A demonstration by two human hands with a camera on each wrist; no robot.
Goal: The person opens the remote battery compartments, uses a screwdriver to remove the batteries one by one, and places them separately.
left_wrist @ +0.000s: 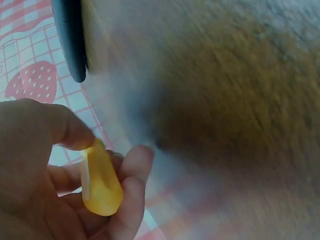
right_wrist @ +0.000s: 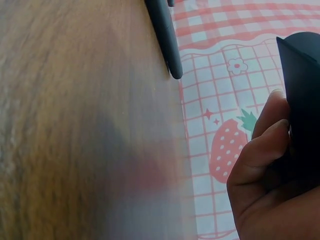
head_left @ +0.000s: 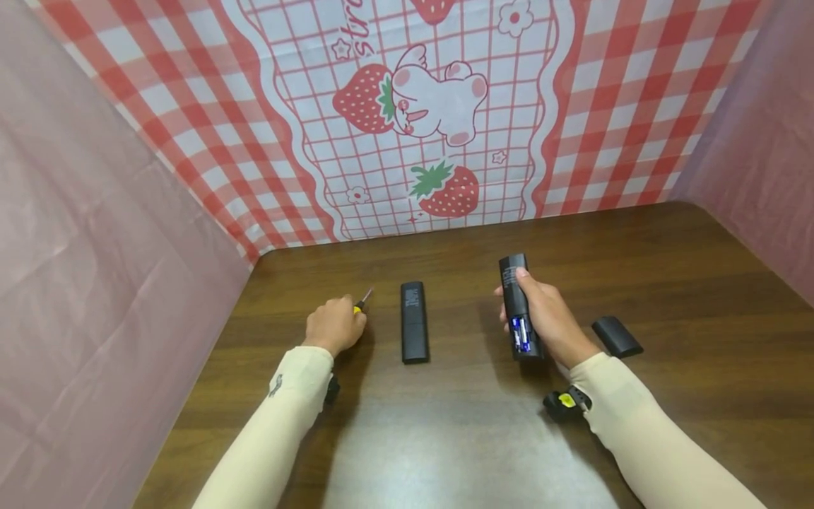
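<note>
Nearest the viewer: two forearms in smooth cream sleeves, a small black-and-yellow wrist unit strapped at the right cuff. Beneath them, dark brown wood-grain worktop, glossy, with a pale patch of reflected light at the near edge.

Left hand: grip curled around a small screwdriver, palm down on the worktop. Handle smooth, translucent yellow plastic, rounded at the butt, pinched between thumb and fingers in the left wrist view; thin metal shaft projecting past the knuckles toward the backdrop.

Right hand: grip wrapped around a black remote control, long, slim and rectangular, matte plastic, held back-side up and pointing away from the viewer. Battery bay open at the near end, two blue-and-silver cylindrical batteries seated side by side. Thumb lying along the upper body of the remote; in the right wrist view, fingertips pressed against its flat dark edge.

Between the hands: second black remote control, same slim bar shape, lying flat on the worktop, well apart from both hands, small pale label near its far end.

Just right of the right hand: loose black battery cover, short, rounded-rectangular, slightly curved, lying flat on the worktop.

Farthest: plastic-sheet backdrop in red-and-white gingham with a central grid panel, printed strawberries and a white cartoon rabbit; translucent pink sheeting, lightly creased, along both sides.
</note>
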